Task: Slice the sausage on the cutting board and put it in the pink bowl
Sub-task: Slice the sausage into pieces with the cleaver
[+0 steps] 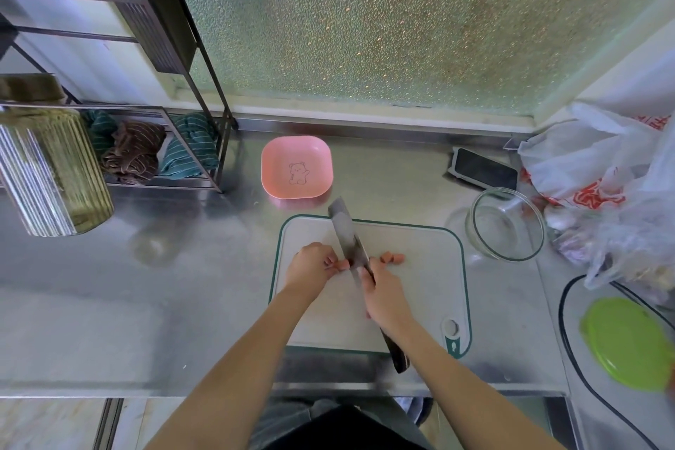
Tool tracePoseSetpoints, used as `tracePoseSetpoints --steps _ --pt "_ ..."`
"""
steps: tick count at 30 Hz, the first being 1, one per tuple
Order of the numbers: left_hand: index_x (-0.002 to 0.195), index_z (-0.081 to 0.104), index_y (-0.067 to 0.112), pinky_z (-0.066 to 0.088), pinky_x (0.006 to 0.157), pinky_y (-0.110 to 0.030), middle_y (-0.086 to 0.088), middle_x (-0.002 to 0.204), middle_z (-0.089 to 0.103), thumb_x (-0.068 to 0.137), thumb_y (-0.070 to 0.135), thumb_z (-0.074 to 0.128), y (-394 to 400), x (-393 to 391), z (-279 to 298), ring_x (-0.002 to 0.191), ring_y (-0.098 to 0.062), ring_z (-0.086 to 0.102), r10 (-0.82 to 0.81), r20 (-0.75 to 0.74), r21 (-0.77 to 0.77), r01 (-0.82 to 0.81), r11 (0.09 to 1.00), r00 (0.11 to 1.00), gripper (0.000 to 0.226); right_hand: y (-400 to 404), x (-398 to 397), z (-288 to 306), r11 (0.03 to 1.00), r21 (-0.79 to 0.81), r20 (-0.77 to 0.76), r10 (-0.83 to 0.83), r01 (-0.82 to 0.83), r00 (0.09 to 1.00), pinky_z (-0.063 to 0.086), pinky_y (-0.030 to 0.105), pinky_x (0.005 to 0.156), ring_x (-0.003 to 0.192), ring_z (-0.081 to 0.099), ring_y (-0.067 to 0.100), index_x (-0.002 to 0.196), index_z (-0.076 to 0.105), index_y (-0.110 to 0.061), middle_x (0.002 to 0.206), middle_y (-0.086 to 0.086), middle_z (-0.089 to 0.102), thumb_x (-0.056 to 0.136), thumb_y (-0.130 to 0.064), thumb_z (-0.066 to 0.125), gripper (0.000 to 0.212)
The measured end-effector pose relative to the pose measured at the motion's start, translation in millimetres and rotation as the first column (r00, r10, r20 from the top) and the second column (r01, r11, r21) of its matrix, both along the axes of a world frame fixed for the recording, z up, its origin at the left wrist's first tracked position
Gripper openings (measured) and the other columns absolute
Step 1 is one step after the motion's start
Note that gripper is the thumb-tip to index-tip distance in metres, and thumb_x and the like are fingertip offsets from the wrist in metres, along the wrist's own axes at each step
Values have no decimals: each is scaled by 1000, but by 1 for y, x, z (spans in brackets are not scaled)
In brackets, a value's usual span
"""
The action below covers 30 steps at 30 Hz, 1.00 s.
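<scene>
A: Where's the sausage (342, 264)?
B: On the board (420, 278), around the middle. The uncut piece lies under the left hand's fingertips; cut slices (393, 258) sit just right of the blade.

A: And the hands?
B: The left hand (310, 264) is curled down on the sausage, fingers bent, pinning it. The right hand (383, 294) is closed around the knife (347, 236), up near where blade meets handle, forefinger lying along the blade. The dark handle end pokes out under the wrist, past the board's near edge.

A: How does the blade lie?
B: Angled away and to the left, tip past the board's far edge, crossing the sausage between the held piece and the slices.

A: The bowl (296, 166)?
B: Pink, squarish, a bear drawn inside, no slices in it. It stands on the steel counter (146, 303) just beyond the board's far left corner.

A: Anything else around?
B: A glass bowl (506, 225) right of the board, a phone (484, 168) behind that, plastic bags (602, 172) far right, a green lid (628, 342) nearer. A rack (175, 91) with striped cloths (133, 150) stands at left.
</scene>
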<state>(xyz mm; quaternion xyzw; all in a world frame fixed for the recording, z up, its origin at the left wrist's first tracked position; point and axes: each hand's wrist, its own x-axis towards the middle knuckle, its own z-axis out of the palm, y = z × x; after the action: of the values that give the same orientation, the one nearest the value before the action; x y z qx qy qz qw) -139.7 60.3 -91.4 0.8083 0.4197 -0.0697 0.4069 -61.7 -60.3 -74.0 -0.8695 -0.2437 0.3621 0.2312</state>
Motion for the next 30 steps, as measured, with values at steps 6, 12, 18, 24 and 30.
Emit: tracePoseSetpoints --steps 6,12,18,24,30 --pt "94 67 8 50 78 -31 -8 99 66 83 38 66 -1 0 1 89 -25 63 -3 -5 24 3 1000 1000 32 -4 -9 7 997 68 70 -51 47 996 56 55 68 73 64 43 116 38 -21 86 23 66 99 -38 34 24" --pt "97 65 6 49 81 -31 -12 105 65 79 17 70 2 -5 1 93 -27 62 -18 -1 22 18 1000 1000 22 -9 -19 4 994 30 175 100 -107 979 45 40 64 79 65 38 123 48 -11 87 21 69 100 -29 33 32" --pt "93 67 6 47 76 -27 -13 100 66 84 24 66 0 -9 -1 90 -27 64 31 21 22 -31 999 999 20 -9 -24 2 982 -28 238 188 -186 953 48 40 73 88 66 33 134 41 -14 96 15 70 101 -30 30 38" --pt "91 67 4 51 80 -34 -15 99 66 83 23 68 0 -8 0 89 -29 64 41 27 18 -41 999 999 21 -5 -28 0 980 -50 261 201 -195 944 48 38 72 88 66 31 137 38 -17 96 14 70 101 -28 31 38" --pt "92 66 4 53 82 -36 -15 101 66 81 20 68 1 -7 0 91 -29 64 33 18 12 -33 999 999 20 1 -32 -4 980 -85 244 196 -181 950 50 41 80 93 66 31 143 31 -22 101 14 69 101 -24 33 43"
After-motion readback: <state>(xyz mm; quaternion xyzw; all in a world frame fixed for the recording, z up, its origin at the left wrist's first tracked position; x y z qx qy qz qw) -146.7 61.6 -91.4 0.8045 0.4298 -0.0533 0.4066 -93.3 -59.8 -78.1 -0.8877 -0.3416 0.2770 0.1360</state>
